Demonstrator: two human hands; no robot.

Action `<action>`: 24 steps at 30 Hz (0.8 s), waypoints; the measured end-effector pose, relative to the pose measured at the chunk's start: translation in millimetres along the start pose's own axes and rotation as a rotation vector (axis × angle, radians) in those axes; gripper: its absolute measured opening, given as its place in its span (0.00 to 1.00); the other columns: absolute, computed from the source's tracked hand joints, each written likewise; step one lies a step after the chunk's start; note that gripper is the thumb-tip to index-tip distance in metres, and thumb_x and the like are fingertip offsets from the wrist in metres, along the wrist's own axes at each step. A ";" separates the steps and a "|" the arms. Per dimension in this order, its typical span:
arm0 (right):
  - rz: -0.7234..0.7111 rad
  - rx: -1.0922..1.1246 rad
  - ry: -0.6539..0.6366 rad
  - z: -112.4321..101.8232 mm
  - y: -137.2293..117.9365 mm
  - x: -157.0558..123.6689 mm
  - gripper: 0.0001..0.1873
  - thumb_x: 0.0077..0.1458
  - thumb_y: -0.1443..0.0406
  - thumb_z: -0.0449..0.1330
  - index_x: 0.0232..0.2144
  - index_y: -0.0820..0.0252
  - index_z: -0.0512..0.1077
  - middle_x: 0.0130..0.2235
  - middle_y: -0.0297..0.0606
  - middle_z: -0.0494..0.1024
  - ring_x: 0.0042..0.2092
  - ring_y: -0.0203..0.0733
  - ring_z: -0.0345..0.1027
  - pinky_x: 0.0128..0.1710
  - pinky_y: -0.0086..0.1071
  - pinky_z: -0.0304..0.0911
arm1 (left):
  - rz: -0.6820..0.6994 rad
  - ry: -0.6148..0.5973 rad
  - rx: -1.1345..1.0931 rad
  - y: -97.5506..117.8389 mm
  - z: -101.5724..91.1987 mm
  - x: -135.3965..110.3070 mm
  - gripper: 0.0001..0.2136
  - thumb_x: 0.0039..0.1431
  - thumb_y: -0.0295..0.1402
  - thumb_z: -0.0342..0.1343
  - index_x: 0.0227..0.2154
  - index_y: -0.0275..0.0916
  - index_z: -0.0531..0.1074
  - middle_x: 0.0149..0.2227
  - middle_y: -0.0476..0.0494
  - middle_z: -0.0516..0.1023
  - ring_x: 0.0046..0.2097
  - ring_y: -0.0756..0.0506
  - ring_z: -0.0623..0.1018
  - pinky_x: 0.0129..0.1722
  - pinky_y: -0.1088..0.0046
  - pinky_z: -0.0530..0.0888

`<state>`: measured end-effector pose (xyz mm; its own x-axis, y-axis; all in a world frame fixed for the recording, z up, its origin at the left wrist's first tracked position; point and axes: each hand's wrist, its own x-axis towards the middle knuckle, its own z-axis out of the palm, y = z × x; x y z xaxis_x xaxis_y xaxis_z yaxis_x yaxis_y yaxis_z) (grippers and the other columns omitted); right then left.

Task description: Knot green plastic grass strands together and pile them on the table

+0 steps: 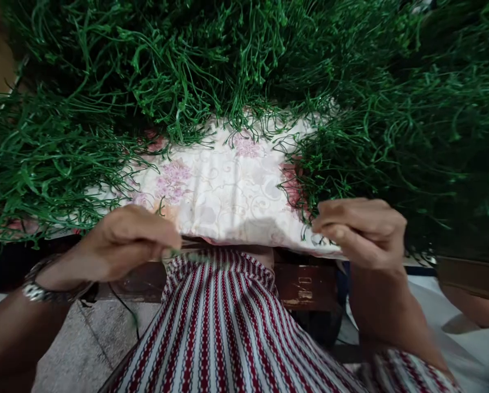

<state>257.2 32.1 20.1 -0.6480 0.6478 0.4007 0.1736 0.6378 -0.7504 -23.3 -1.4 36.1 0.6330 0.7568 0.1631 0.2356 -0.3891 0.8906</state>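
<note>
Around the cream cloth printed with pink flowers (228, 191), on its far, left and right sides: a heap of thin dark-green plastic-looking strands (244, 60), tangled, with loose ends trailing onto the cloth. It is the largest item in view.

Under the cloth: a dark brown wooden tabletop (146, 281), only its near edge showing.

Nearer than the cloth: a red-and-white striped woven garment (228, 327) on the person's lap.

At the cloth's near-left corner: left hand (125, 243), grip closed to a tight pinch on a single thin green strand (187, 254), which runs blurred along the cloth's near edge. A silver metal wristwatch (35, 289) is on that wrist.

At the cloth's near-right corner: right hand (361, 232), fingers curled, grip pinched shut where the heap's edge meets the cloth. Whether it has hold of the same strand or another one cannot be told.

Progress, as a judgement: one strand is being worked between the hands. The centre of the cloth is bare and nearly all the material lies loose in the heap. No separate finished pile can be told apart, so the amount done cannot be read; the bulk looks unhandled.

Writing: none legible. A small pale patch (304, 295) sits on the wood below the cloth's near edge, too blurred to read. The watch face is not visible.
</note>
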 end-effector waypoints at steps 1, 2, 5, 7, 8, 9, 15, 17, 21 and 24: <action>-0.015 -0.059 -0.036 -2.8 2.6 1.0 0.07 0.56 0.70 0.55 0.26 0.63 0.69 0.23 0.35 0.69 0.26 0.31 0.62 0.28 0.27 0.56 | -0.020 0.044 0.052 0.7 0.9 2.4 0.08 0.56 0.23 0.50 0.29 0.39 0.73 0.21 0.51 0.75 0.21 0.55 0.69 0.20 0.80 0.63; -0.047 -0.064 -0.104 -2.4 5.1 2.6 0.08 0.57 0.68 0.54 0.27 0.63 0.70 0.24 0.36 0.71 0.28 0.33 0.64 0.30 0.28 0.58 | -0.077 0.054 0.089 1.0 4.2 6.2 0.08 0.56 0.24 0.50 0.25 0.37 0.72 0.20 0.52 0.73 0.20 0.55 0.67 0.19 0.80 0.61; 0.076 -0.021 -0.062 13.5 9.3 8.4 0.11 0.61 0.67 0.49 0.30 0.64 0.69 0.28 0.37 0.71 0.31 0.33 0.66 0.32 0.26 0.59 | -0.263 0.239 0.073 -3.7 22.0 21.2 0.08 0.56 0.27 0.51 0.23 0.35 0.70 0.20 0.52 0.68 0.22 0.55 0.66 0.21 0.82 0.62; 0.206 0.028 0.005 28.8 9.2 11.4 0.11 0.61 0.67 0.49 0.32 0.65 0.69 0.27 0.34 0.70 0.27 0.29 0.63 0.29 0.24 0.58 | -0.342 0.378 0.010 -11.9 33.3 29.4 0.07 0.55 0.29 0.52 0.23 0.35 0.69 0.20 0.53 0.65 0.23 0.55 0.64 0.22 0.82 0.61; 0.245 0.060 0.011 36.1 8.6 12.9 0.10 0.62 0.66 0.49 0.33 0.64 0.69 0.26 0.33 0.69 0.26 0.28 0.61 0.28 0.23 0.57 | -0.353 0.419 -0.031 -16.6 37.8 32.2 0.07 0.55 0.30 0.53 0.24 0.35 0.69 0.20 0.54 0.63 0.23 0.56 0.63 0.22 0.82 0.61; 0.271 0.095 0.007 42.7 8.0 14.4 0.11 0.62 0.65 0.49 0.35 0.64 0.69 0.26 0.32 0.69 0.26 0.28 0.60 0.28 0.22 0.56 | -0.357 0.446 -0.077 -21.2 41.3 34.2 0.06 0.54 0.30 0.53 0.24 0.35 0.68 0.20 0.54 0.62 0.23 0.56 0.62 0.22 0.82 0.60; 0.404 0.205 0.002 70.3 10.2 22.3 0.16 0.54 0.57 0.58 0.38 0.64 0.67 0.30 0.32 0.67 0.28 0.29 0.56 0.29 0.23 0.54 | -0.394 0.551 -0.263 -33.6 52.7 35.5 0.07 0.53 0.33 0.55 0.26 0.34 0.68 0.22 0.52 0.66 0.24 0.55 0.64 0.23 0.82 0.62; 0.428 0.230 -0.004 76.2 11.2 22.0 0.13 0.56 0.58 0.56 0.33 0.64 0.65 0.27 0.30 0.64 0.27 0.29 0.55 0.28 0.23 0.53 | -0.419 0.543 -0.291 -34.4 55.4 34.1 0.07 0.52 0.33 0.56 0.25 0.34 0.69 0.22 0.52 0.66 0.24 0.55 0.65 0.23 0.82 0.63; 0.433 0.198 0.023 82.7 10.1 18.5 0.11 0.58 0.60 0.52 0.28 0.63 0.63 0.25 0.30 0.62 0.28 0.29 0.55 0.29 0.24 0.52 | -0.447 0.573 -0.418 -37.2 59.6 32.5 0.08 0.51 0.34 0.57 0.26 0.35 0.70 0.22 0.52 0.67 0.23 0.55 0.66 0.23 0.82 0.64; 0.434 0.235 0.027 84.0 10.6 16.6 0.09 0.57 0.62 0.53 0.30 0.63 0.63 0.26 0.29 0.61 0.28 0.29 0.53 0.29 0.24 0.52 | -0.438 0.598 -0.483 -38.8 61.3 32.9 0.08 0.51 0.36 0.58 0.26 0.35 0.70 0.22 0.52 0.68 0.24 0.55 0.67 0.23 0.83 0.65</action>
<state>185.9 14.6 -25.4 -0.5331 0.8453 0.0362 0.2494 0.1979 -0.9480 33.6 6.5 -19.1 0.0352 0.9864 -0.1607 -0.0565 0.1626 0.9851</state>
